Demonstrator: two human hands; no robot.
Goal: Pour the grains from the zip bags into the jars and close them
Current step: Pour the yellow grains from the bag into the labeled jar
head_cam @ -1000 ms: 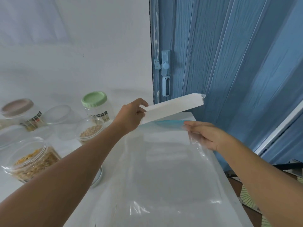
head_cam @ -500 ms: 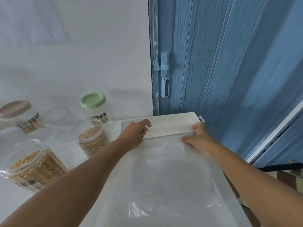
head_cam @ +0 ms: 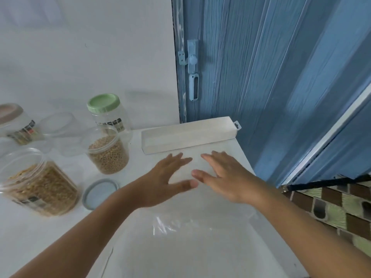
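Head view: a large clear zip bag [head_cam: 186, 243] lies flat and looks empty on the white surface [head_cam: 50, 233], filling the 6 o'clock half of the frame, wrinkled and glinting near its middle. The left hand [head_cam: 167, 180] and right hand [head_cam: 224, 177] lie side by side over the bag's far end, fingers spread and straight, gripping nothing; whether they press the plastic or float just over it I cannot tell. Just beyond the fingertips, at 12 o'clock from the hands, a long white box [head_cam: 188, 135] lies across the surface. At 9 o'clock stands an open jar of yellow-brown grain [head_cam: 38, 183], nearly full. Nearer the box an open jar of round tan grains [head_cam: 107, 151] is mostly full. A grey lid [head_cam: 99, 193] lies flat between them. Behind, a green-lidded jar [head_cam: 106, 114] looks empty, and a brown-lidded jar [head_cam: 15, 123] sits at the left edge
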